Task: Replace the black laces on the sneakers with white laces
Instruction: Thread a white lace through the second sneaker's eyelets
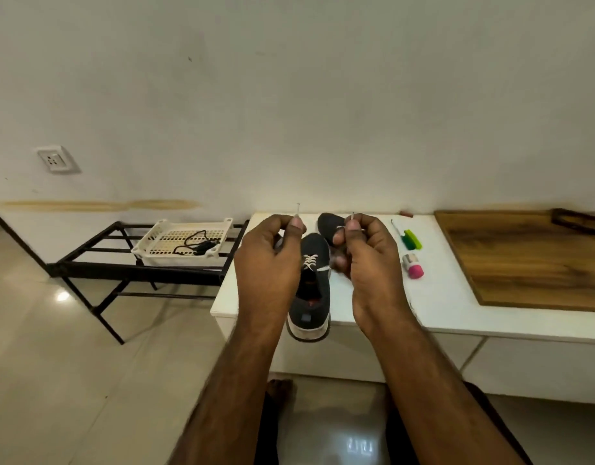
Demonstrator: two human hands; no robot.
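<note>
A dark grey sneaker with a white sole stands on the white table, heel over the front edge. A white lace crosses its lower eyelets. My left hand pinches one lace tip above the shoe's left side. My right hand pinches the other tip above its right side. A second dark sneaker lies behind, partly hidden by my right hand. Black laces lie in a white basket to the left.
The basket sits on a black metal rack left of the table. A green-handled tool and a pink-and-white small item lie right of my hands. A wooden board covers the table's right part. Tiled floor below.
</note>
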